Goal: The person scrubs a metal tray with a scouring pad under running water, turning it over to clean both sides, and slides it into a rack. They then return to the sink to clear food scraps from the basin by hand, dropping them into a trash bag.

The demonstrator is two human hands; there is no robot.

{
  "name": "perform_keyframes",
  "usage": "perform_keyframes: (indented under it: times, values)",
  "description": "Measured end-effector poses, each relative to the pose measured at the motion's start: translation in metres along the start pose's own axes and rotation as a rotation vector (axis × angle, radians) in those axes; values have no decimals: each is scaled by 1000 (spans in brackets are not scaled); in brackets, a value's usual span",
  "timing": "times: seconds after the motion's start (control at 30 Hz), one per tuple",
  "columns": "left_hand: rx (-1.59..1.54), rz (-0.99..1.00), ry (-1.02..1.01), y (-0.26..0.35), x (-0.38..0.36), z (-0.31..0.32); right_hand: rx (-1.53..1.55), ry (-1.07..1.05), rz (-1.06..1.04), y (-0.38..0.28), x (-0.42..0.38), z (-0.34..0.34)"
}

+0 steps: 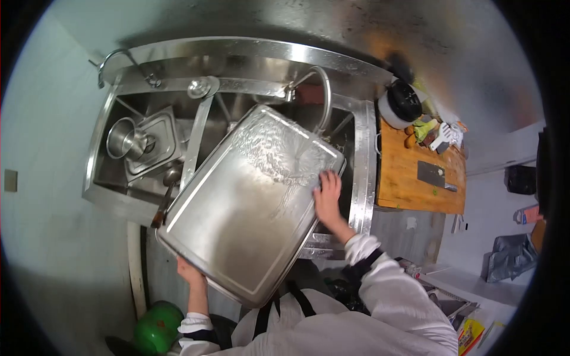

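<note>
A large rectangular metal tray lies tilted across the sink, its far end under the curved faucet, where water spreads over the surface. My left hand grips the near left edge from below, its fingers partly hidden under the tray. At the right edge, my right hand rests with its fingers slightly spread on the rim. Left of the tray, a ladle with a brown handle leans over the sink's front edge.
The left basin holds a metal pot and a smaller tray. At right, a wooden board bears a cleaver, vegetables and a white pot with a black lid. A green container stands low at left.
</note>
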State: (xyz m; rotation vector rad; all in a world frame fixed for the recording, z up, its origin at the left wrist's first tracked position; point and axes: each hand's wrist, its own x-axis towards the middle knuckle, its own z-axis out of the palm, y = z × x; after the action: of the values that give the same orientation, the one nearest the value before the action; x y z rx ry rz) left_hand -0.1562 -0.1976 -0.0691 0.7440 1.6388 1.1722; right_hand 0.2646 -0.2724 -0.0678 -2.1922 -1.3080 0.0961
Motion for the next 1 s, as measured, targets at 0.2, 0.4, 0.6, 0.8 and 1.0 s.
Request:
perform_keyframes:
  times: [0.2, 0.4, 0.6, 0.8, 1.0]
  values:
    - [-30, -35, 60, 6, -7, 11, 194, 48, 364, -73, -76, -5]
    - [17, -45, 93, -1, -11, 5, 166, 163, 486, -19, -40, 36]
    - [-5, -40, 74, 0, -25, 14, 215, 150, 697, 49, 36, 53]
    - [92, 1, 190, 20, -66, 83, 239, -39, 439, -34, -65, 27]
    - [42, -4, 232, -3, -60, 108, 155, -602, -219, -83, -56, -45]
